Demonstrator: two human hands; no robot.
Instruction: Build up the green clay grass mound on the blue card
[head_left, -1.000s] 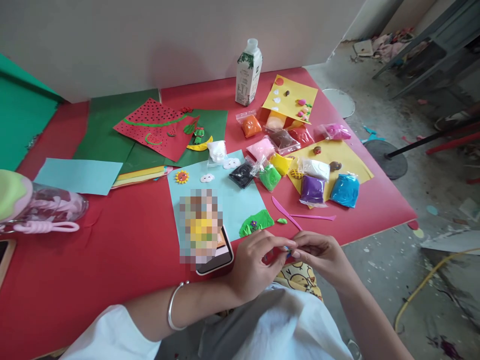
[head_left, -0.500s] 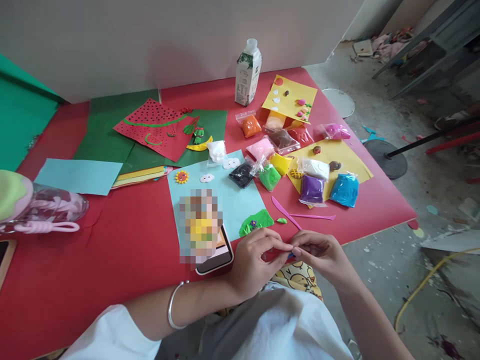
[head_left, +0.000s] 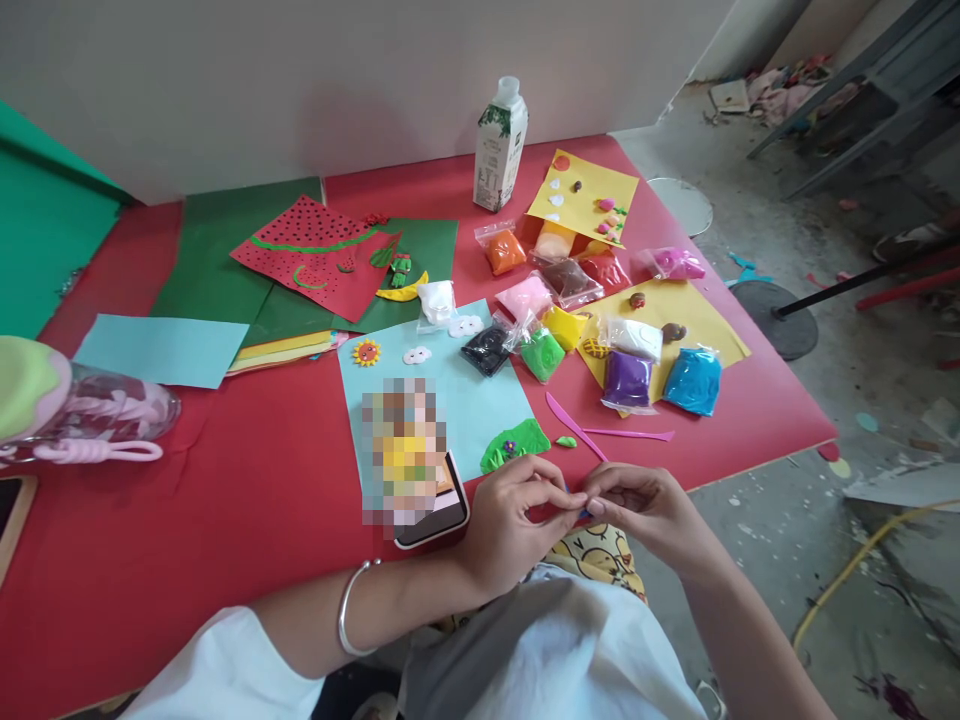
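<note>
My left hand (head_left: pixel 523 515) and my right hand (head_left: pixel 637 503) meet fingertip to fingertip just over the table's near edge. Pinched between them is a small bit of blue clay (head_left: pixel 586 513), mostly covered by the fingers. Left of my left hand lies a phone (head_left: pixel 441 522), its upper part blurred out. Beyond the hands, a green clay patch (head_left: pixel 534 437) with a small purple flower rests on a light blue sheet (head_left: pixel 480 400). A small green clay piece (head_left: pixel 566 442) and two pink modelling tools (head_left: pixel 564 415) (head_left: pixel 634 434) lie close by.
Several bags of coloured clay, including a purple bag (head_left: pixel 628 380) and a blue bag (head_left: pixel 694 380), cover the right side. A carton (head_left: pixel 500 150) stands at the back. A watermelon-patterned red sheet (head_left: pixel 315 255) lies on green paper. A clear bottle (head_left: pixel 112 400) lies at left.
Both hands stay nearly in place, with the fingertips shifting slightly around the blue clay. The whole view has moved a little.
</note>
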